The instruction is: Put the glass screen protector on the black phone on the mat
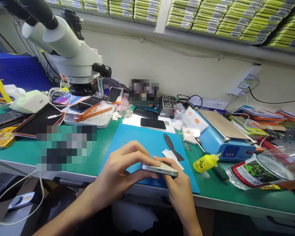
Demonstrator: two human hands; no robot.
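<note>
While both hands grip one phone edge-on above the near edge of the blue mat | left hand: fingers curled over its top, thumb beneath | right hand: pinching its end | black spudger on mat beyond phone | yellow bottle just right of mat | microscope well behind mat, left.
</note>
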